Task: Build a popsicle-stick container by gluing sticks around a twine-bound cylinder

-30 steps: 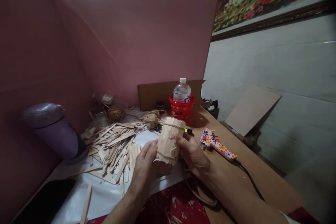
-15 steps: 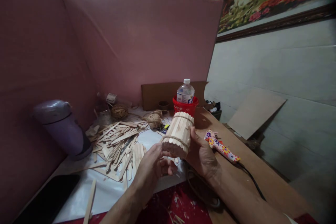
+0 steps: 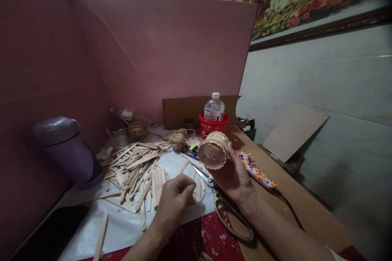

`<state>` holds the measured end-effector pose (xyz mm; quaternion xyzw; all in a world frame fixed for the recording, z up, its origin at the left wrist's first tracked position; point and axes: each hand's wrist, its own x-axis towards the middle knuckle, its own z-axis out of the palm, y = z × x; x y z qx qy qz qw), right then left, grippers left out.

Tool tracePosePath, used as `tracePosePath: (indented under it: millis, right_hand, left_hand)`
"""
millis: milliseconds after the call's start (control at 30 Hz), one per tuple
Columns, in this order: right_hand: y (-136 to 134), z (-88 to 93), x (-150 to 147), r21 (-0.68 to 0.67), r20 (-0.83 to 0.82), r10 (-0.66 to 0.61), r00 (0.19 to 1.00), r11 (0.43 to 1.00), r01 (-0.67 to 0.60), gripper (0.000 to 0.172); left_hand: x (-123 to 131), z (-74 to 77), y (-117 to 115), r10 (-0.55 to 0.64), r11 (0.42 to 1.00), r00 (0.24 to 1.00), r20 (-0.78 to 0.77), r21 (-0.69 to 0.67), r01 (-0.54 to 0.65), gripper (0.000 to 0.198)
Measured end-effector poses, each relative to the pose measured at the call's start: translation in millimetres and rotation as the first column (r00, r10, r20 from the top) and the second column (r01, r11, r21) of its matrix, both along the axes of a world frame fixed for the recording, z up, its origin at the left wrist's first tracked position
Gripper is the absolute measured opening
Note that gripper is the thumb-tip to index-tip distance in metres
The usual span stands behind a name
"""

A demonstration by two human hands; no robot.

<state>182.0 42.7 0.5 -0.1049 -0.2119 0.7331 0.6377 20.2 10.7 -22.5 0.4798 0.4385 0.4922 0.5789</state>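
Observation:
My right hand (image 3: 237, 177) holds a cup (image 3: 219, 138) covered with wooden craft sticks, gripping it from the right side and below. The cup is tilted, and its round, clear end (image 3: 211, 155) faces me. My left hand (image 3: 176, 195) hovers lower left of the cup, apart from it. Its fingers are curled in, and whatever they may hold is hidden. Beneath my hands, scissors (image 3: 211, 181) with bronze-coloured handles lie with their blades pointing up and left. A pile of loose craft sticks (image 3: 131, 171) spreads left of my left hand.
A flower-patterned glue gun (image 3: 257, 173) with a black cord lies at the right. Behind the cup, a red bucket (image 3: 214, 124) holds a plastic bottle (image 3: 213, 108). Twine balls (image 3: 177, 140) lie at the back. A purple tumbler (image 3: 69, 151) and a black flat object (image 3: 53, 232) are at the left.
My left hand has come away from the cup, moving down and left, with its fingers curling. My right hand has tipped the cup so its end faces me. The scissors show more fully.

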Motion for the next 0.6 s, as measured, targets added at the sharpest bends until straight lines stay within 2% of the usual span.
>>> tracePosePath:
  millis: [67,100,133,300,400,467,533,600]
  right_hand:
    - [-1.5,1.7,0.9,-0.017,0.005,-0.009,1.000,1.000,0.009,0.035]
    - [-2.1,2.4,1.4,-0.019,0.005,-0.007,1.000,1.000,0.007,0.036]
    - [-2.4,3.0,2.0,-0.020,0.006,-0.008,1.000,1.000,0.008,0.035]
    - [0.0,4.2,7.3,-0.035,0.031,-0.073,0.997,0.997,0.074,0.032]
    - [0.1,5.8,7.7,-0.018,0.049,-0.128,0.991,0.991,0.129,0.031]
    - [-2.5,7.1,4.9,0.005,0.100,-0.135,0.986,0.991,0.135,0.034]
    - [-6.9,7.4,0.1,0.053,0.209,-0.134,0.969,0.991,0.126,0.037]
    - [-12.3,6.4,-4.9,0.152,0.368,-0.179,0.912,0.980,0.131,0.039]
  left_hand:
    - [-2.5,4.4,0.8,0.195,0.980,0.980,0.030,0.030,-0.196,0.020]
    - [-5.0,7.3,1.9,0.313,0.948,0.948,0.056,0.046,-0.316,0.020]
    - [-8.5,10.4,3.6,0.378,0.923,0.923,0.079,0.046,-0.382,0.021]
    - [-33.1,22.5,16.6,0.563,0.818,0.804,0.190,0.012,-0.575,0.026]
    - [-41.1,26.0,20.3,0.601,0.786,0.771,0.211,0.014,-0.618,0.028]
    - [-39.4,28.3,18.1,0.583,0.800,0.796,0.163,0.055,-0.597,0.025]
    - [-32.7,31.1,12.4,0.539,0.820,0.841,0.044,0.200,-0.536,0.021]
    - [-22.8,33.2,4.9,0.499,0.809,0.865,-0.061,0.390,-0.439,0.026]
